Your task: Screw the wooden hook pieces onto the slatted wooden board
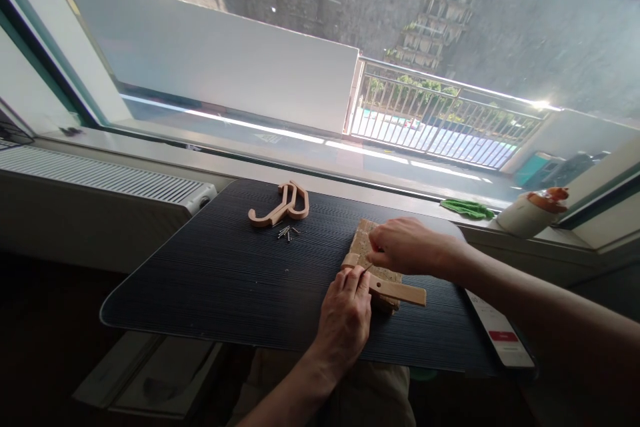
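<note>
My left hand presses a light wooden strip against a rough chipboard block on the dark table. A small hole shows in the strip, and its far end curls up beyond my fingers. Just above the strip, my right hand is closed, knuckles up. A thin dark shaft slants from its fingertips down to the strip beside my left fingers; its kind cannot be made out. To the left on the table lie wooden hook pieces, with a small pile of screws or nails in front of them.
A phone with a lit screen lies at the table's right edge, under my right forearm. On the windowsill are a green cloth and a pale pot. A white radiator stands left of the black table.
</note>
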Available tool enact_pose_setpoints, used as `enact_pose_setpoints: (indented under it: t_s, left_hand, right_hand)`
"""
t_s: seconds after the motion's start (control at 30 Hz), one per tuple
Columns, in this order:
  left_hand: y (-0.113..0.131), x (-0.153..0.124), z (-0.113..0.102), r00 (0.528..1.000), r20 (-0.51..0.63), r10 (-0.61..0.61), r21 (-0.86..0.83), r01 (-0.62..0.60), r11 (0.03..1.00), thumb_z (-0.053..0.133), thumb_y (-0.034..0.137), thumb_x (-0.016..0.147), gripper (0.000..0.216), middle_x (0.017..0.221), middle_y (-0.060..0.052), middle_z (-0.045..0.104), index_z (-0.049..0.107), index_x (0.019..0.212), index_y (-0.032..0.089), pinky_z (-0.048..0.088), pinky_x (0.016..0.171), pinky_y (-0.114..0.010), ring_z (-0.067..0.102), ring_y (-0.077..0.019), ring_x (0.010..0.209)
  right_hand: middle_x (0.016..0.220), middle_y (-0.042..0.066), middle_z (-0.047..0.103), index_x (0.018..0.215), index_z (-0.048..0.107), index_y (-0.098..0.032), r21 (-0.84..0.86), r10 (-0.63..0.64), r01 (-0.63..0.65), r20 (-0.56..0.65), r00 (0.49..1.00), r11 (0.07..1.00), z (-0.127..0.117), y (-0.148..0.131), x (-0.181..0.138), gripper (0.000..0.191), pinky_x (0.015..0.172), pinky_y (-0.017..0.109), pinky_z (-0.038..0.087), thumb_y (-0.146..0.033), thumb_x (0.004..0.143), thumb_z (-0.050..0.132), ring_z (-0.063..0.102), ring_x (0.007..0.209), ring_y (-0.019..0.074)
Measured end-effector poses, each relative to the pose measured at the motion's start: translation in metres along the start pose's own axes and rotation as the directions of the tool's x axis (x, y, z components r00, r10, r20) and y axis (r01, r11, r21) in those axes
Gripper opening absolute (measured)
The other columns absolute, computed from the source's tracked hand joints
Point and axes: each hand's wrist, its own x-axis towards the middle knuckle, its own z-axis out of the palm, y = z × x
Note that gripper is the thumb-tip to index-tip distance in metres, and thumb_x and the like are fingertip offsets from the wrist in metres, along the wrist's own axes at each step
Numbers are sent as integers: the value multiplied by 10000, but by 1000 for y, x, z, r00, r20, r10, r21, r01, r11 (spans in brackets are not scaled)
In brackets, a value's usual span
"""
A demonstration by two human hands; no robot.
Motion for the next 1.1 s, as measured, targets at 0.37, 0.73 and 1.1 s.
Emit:
enact_pose_setpoints:
  t_s: [0.37,0.73,1.1]
  left_hand:
    - [-2,-1,3,1000,16,-11,2,11,1000,373,184,859,376,1226,-78,471,458,1224,160,358,979,-422,410,-244,1117]
    - [1,0,0,1000,-3,-10,-14,10,1000,381,163,850,359,1218,-75,472,474,1197,154,360,978,-413,410,-236,1113]
    - [1,0,1,1000,-3,-17,-2,17,1000,378,168,850,378,1220,-77,471,453,1221,177,382,951,-422,416,-240,1110]
  right_hand:
    - [823,90,656,850,642,-156,-46,-142,143,34,989,989,-2,0,2,183,647,254,401,-160,749,489,599,775,195]
    - [807,124,660,797,658,-146,-75,-14,15,7,1000,997,-1,-12,2,256,617,274,413,-260,803,429,605,744,205]
    - [879,80,644,896,638,-192,-89,-106,108,19,994,990,-9,-7,-4,215,612,256,414,-140,740,501,600,781,197]
